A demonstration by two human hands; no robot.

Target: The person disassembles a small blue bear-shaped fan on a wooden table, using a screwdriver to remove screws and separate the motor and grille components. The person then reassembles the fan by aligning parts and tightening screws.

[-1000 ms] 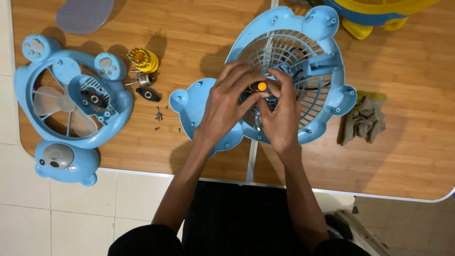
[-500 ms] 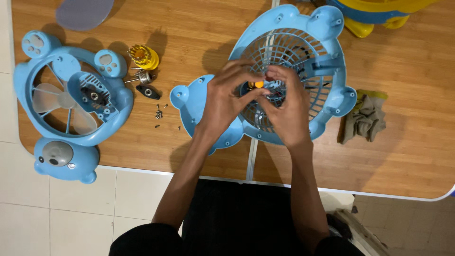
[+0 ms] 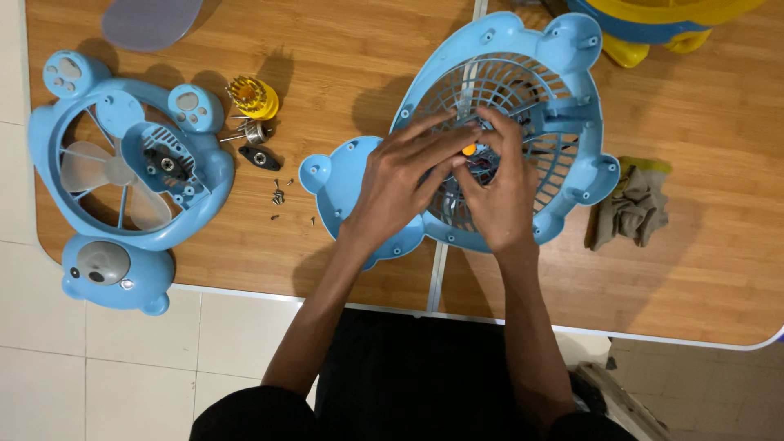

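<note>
A light blue bear-shaped fan housing with a round grille (image 3: 563, 90) lies on the wooden table (image 3: 351, 57). Both hands rest on the middle of its grille. My left hand (image 3: 404, 184) lies across the housing with fingers stretched toward a small orange part (image 3: 469, 150) at the grille's centre. My right hand (image 3: 496, 192) pinches near the same orange part, next to thin wires. What the fingertips hold is mostly hidden.
The other blue fan half with blades (image 3: 131, 175) lies at the left edge. Beside it are a yellow toothed piece (image 3: 251, 96), a small black part (image 3: 260, 157) and several loose screws (image 3: 279, 196). A crumpled cloth (image 3: 633, 208) is at right; a yellow and blue object (image 3: 653, 20) sits at the top.
Both hands have shifted slightly up the grille, and the fingers have closed in around the orange part. The housing has stayed in place.
</note>
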